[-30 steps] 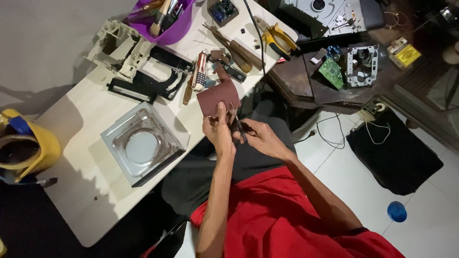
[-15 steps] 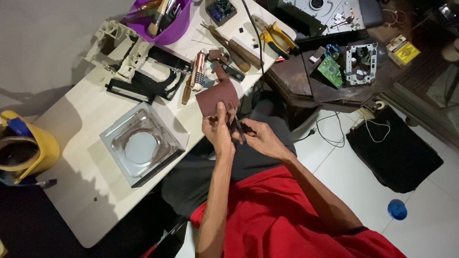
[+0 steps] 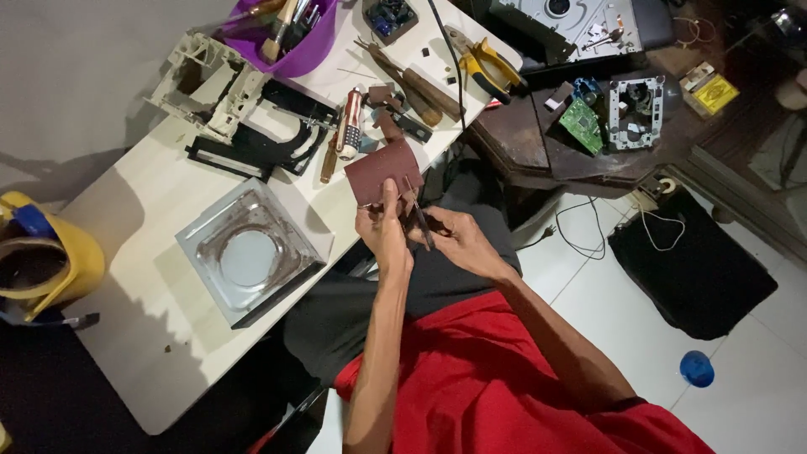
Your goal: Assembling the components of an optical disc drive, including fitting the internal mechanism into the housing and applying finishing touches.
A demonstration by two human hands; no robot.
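My left hand (image 3: 382, 229) pinches the near edge of a brown sheet of sandpaper (image 3: 380, 168) that lies over the table's edge. My right hand (image 3: 458, 241) sits right beside it, fingers closed on a thin dark tool (image 3: 419, 220) whose tip points up toward the sandpaper. Both hands meet above my lap, just off the white table (image 3: 168, 336). What is between the left fingertips besides the sheet is too small to make out.
A square metal tray (image 3: 248, 252) lies left of my hands. Beyond are a dismantled white and black drive frame (image 3: 244, 109), a purple bowl of brushes (image 3: 290, 34), screwdrivers (image 3: 345, 126), yellow pliers (image 3: 487, 67), circuit boards (image 3: 609, 109) on a dark side table, and a yellow object (image 3: 46, 256) at left.
The hands stay together at the sandpaper with only slight shifts; the view has moved a little.
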